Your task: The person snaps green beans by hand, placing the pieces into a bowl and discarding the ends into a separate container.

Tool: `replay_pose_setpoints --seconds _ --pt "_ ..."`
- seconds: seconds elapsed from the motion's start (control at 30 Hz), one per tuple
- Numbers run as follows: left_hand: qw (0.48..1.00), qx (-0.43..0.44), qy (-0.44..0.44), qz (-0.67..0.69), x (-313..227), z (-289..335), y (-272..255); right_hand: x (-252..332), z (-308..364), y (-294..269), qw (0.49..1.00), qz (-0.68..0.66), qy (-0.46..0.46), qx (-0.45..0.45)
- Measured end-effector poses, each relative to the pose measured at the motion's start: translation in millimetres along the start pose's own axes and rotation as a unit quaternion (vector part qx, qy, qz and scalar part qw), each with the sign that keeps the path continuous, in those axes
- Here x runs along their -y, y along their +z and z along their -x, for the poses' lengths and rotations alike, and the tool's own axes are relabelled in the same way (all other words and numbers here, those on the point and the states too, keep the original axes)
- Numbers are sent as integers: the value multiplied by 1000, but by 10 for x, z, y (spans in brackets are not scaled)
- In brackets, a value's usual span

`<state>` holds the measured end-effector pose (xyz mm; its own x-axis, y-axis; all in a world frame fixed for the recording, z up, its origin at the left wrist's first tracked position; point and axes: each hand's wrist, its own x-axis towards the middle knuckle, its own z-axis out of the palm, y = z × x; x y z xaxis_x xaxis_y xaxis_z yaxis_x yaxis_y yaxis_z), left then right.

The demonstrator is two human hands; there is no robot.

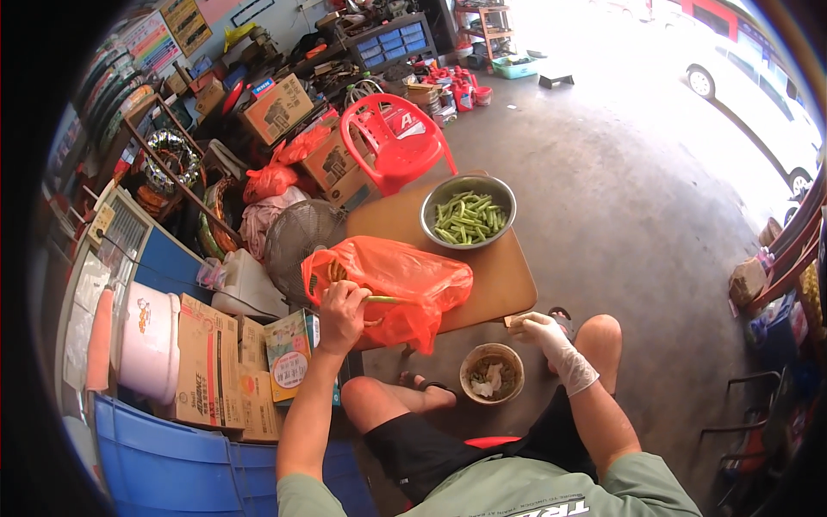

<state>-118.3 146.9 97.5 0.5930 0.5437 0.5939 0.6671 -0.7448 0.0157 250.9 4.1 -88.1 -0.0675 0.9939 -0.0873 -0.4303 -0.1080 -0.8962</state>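
My bare left hand is closed on a long green vegetable stalk, which points right over a thin red plastic bag. The bag lies on the brown table, with brownish things showing at its left end. At the table's near right corner is my right hand in a white glove. Its fingers are pressed together, and what they hold is too small to make out. A steel bowl of cut green vegetable pieces stands at the table's far side. Between my legs sits a small bucket with wet scraps inside.
Beyond the table stands a red plastic chair. A fan with a wire cage is close on the left, beside cardboard boxes and a blue bin. Grey floor stretches right towards a white car outside.
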Motion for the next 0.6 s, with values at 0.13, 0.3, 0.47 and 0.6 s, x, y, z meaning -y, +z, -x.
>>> replay_pose_setpoints --seconds 0.13,0.3,0.47,0.6 --pt "998 -56 -26 -3 -111 68 -290 35 -2 95 997 22 63 -34" --pt "996 -44 -69 36 -342 169 -601 91 40 310 993 91 49 -58" --pt "991 -60 -113 39 -466 333 -865 589 164 1026 991 127 13 45" --pt "987 -90 -126 53 -610 331 -1071 815 214 1439 990 125 -6 72"
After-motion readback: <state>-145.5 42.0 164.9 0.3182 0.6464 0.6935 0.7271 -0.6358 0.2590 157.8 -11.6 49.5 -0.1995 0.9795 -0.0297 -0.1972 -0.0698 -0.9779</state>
